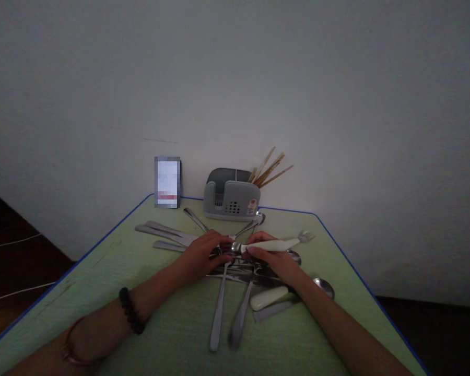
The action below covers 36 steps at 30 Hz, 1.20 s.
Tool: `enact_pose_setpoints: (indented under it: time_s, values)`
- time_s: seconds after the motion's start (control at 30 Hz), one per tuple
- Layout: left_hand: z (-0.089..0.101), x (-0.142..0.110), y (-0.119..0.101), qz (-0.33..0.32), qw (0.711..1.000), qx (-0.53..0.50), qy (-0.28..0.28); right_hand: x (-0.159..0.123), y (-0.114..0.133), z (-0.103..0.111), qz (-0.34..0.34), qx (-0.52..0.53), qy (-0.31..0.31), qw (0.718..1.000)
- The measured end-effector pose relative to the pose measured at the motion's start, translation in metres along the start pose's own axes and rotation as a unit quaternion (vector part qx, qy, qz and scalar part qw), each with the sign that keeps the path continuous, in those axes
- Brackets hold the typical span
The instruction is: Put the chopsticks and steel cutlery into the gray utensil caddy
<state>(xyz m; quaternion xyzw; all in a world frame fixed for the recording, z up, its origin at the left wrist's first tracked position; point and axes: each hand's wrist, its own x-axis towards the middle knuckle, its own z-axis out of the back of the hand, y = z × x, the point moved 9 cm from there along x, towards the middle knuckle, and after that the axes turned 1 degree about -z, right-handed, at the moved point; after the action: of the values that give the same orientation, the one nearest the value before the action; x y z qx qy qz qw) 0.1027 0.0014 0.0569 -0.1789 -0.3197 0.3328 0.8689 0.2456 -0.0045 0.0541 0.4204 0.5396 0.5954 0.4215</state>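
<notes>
Between thumb and fingers, my right hand [272, 257] grips a white-handled fork [268, 245], its metal head pointing left. My left hand [206, 253] has its thumb and fingertips closed about that metal head. Fork tines [306, 236] stick out to the right, past the white handle; whether they belong to a second fork is unclear. Under and around both hands lies a pile of metal cutlery, partly hidden by them. Two metal handles [218, 318] point toward me. A white-handled spoon [268, 297] lies below my right wrist.
A grey cutlery holder [235, 201] stands at the table's back edge, with several wooden chopsticks [272, 169] leaning in its right part. A phone [167, 181] with a lit, blurred screen props against the wall. Several flat handles [160, 230] lie left. The green table [172, 329] has blue edging.
</notes>
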Motion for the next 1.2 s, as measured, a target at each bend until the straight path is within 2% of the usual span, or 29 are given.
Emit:
enact_pose_setpoints:
  time_s: [0.33, 0.57, 0.83, 1.2]
  values:
    - [0.015, -0.002, -0.012, -0.064, 0.994, 0.037, -0.082, 0.008, -0.021, 0.008, -0.026, 0.106, -0.034, 0.993]
    - [0.024, -0.002, -0.028, -0.125, 0.979, 0.088, -0.131, 0.014, -0.026, 0.026, 0.007, 0.136, -0.134, 0.981]
    - [0.025, -0.003, -0.024, -0.121, 0.980, 0.081, -0.139, 0.013, -0.026, 0.027, 0.004, 0.132, -0.144, 0.981]
    - [0.020, -0.002, -0.015, -0.090, 0.985, 0.089, -0.119, 0.013, -0.027, 0.027, -0.001, 0.134, -0.146, 0.980]
